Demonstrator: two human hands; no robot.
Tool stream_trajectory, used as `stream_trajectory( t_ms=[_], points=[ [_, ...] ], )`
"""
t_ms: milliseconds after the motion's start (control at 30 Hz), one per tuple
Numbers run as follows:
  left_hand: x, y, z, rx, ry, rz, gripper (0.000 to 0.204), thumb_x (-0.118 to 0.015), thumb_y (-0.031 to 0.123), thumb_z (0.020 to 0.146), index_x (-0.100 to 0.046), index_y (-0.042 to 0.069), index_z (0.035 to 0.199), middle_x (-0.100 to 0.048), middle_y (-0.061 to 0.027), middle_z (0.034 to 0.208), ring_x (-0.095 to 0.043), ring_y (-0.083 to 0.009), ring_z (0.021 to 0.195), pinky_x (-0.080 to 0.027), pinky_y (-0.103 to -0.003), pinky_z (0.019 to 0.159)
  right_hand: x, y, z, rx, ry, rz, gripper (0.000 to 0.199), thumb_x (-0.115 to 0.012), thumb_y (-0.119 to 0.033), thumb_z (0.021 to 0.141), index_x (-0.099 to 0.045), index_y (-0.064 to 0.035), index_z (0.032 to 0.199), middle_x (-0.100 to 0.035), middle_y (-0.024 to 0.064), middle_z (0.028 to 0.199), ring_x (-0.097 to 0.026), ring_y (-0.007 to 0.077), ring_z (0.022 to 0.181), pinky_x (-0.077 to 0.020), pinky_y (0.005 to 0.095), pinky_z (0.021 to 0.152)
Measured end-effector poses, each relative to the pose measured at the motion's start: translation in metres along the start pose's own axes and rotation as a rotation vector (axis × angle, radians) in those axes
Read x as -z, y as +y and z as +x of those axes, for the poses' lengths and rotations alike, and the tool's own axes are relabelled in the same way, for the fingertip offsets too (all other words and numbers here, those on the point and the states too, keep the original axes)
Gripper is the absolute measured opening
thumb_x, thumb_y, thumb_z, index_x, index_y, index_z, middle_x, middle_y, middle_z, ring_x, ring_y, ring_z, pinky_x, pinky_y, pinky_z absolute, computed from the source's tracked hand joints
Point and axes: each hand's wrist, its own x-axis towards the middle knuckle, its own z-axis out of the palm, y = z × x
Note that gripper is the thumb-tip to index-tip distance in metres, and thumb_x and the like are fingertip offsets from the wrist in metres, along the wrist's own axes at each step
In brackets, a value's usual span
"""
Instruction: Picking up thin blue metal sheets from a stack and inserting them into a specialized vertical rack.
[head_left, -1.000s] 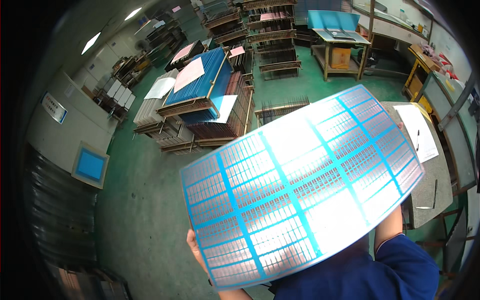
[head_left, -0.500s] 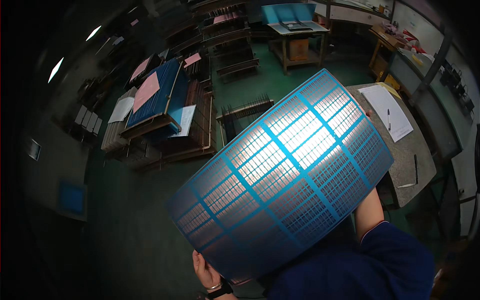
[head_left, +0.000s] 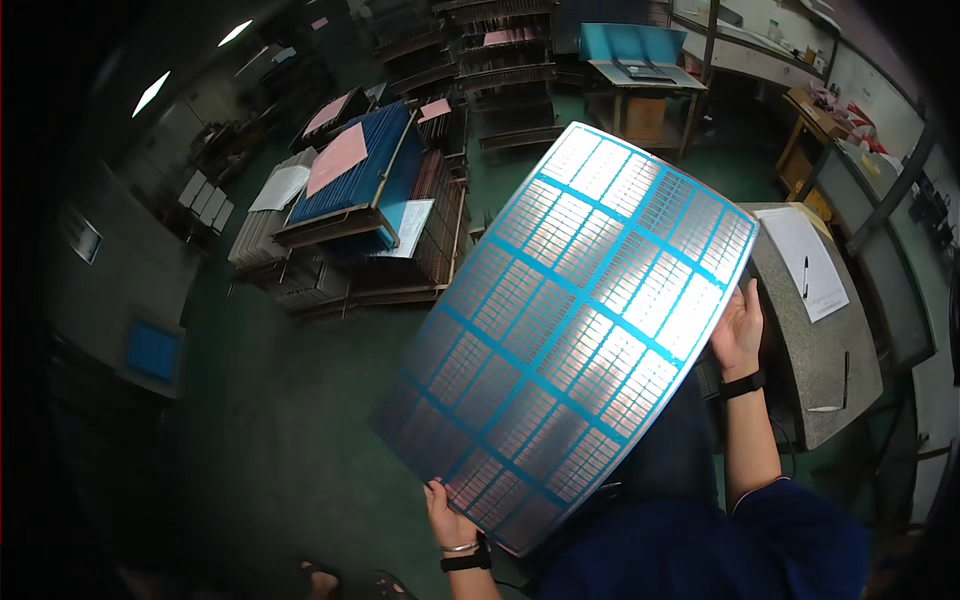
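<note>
Two hands carry one big sheet between them, and the way they share it explains the whole pose. The panel (head_left: 575, 330) is a wide, thin, shiny plate ruled by a blue grid into many small patterned blocks, and it is far too broad for a single grip. So the left hand (head_left: 452, 515) takes it at the near bottom edge, fingers curled up around the rim with the thumb on the face, while the right hand (head_left: 738, 328) clasps the far right edge, palm against the side and fingers wrapped behind. Both hands are closed on the sheet; neither is free.

Held by its margins like this, the patterned face stays untouched, which I take to be the reason for the edge grip. The sheet is tilted, its upper end leaning away toward the racks and its lower corner near the person's body, so the overhead lights glare off the middle of it. It bows slightly between the two grips, as thin stock does.

The panel hangs in the air above the green floor (head_left: 260, 430), touching nothing else. Just beside the right hand stands a grey table (head_left: 830, 370) with a white paper (head_left: 812, 262) and a pen on it. Well apart, up and left, sit stacks of blue panels (head_left: 355, 180) on racks, with pink sheets (head_left: 337, 158) on top.
</note>
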Motion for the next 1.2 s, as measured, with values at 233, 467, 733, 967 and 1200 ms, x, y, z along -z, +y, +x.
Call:
stream_trajectory(
  t_ms=[233,467,733,967,1200],
  points=[
    [0.046,0.028,0.014,-0.038,0.027,0.12,0.044,-0.043,0.022,0.097,-0.033,0.005,0.136,-0.052,-0.0106,0.117,-0.057,-0.0215,0.1,-0.052,-0.039,0.082,0.041,-0.03,-0.019,-0.086,0.072,-0.457,0.038,-0.042,-0.035,0.097,-0.057,-0.0003,0.102,-0.067,0.017,0.089,-0.069,0.0247,0.077,-0.059,0.0353,0.065],
    [0.081,0.003,0.018,-0.065,0.568,0.778,0.047,-0.05,0.029,0.094,-0.044,-0.005,0.125,-0.053,-0.0159,0.12,-0.053,-0.0275,0.106,-0.042,-0.042,0.094,0.117,-0.029,-0.102,-0.463,0.335,-0.634,0.035,-0.051,-0.031,0.094,-0.058,0.002,0.105,-0.067,0.0152,0.095,-0.068,0.0229,0.084,-0.0577,0.034,0.072],
    [0.04,0.016,0.013,0.185,0.473,0.95,0.05,-0.051,0.036,0.092,-0.047,-0.002,0.125,-0.055,-0.0147,0.12,-0.054,-0.0274,0.099,-0.041,-0.041,0.09,0.15,-0.042,-0.147,-0.633,0.454,-0.595,0.033,-0.052,-0.03,0.094,-0.056,-0.0031,0.112,-0.065,0.0118,0.105,-0.065,0.0208,0.094,-0.0571,0.0323,0.076],
    [0.043,0.017,0.026,-0.686,0.089,2.0,0.043,-0.059,0.008,0.078,-0.051,-0.007,0.117,-0.054,-0.0242,0.115,-0.048,-0.0407,0.109,-0.036,-0.047,0.096,0.153,-0.033,-0.151,-0.629,0.456,-0.606,0.033,-0.054,-0.028,0.093,-0.056,-0.0027,0.113,-0.063,0.0098,0.107,-0.064,0.0193,0.095,-0.0564,0.0345,0.077],
    [-0.104,-0.106,-0.007,-0.421,-0.801,1.704,0.037,-0.06,0.006,0.078,-0.055,0.005,0.115,-0.048,-0.0199,0.123,-0.043,-0.0401,0.117,-0.035,-0.049,0.099,0.15,-0.12,-0.16,-0.254,0.733,-1.452,0.04,-0.048,-0.039,0.094,-0.064,-0.0037,0.086,-0.06,0.004,0.059,-0.052,0.0087,0.044,-0.0414,0.0212,0.042]
  ],
)
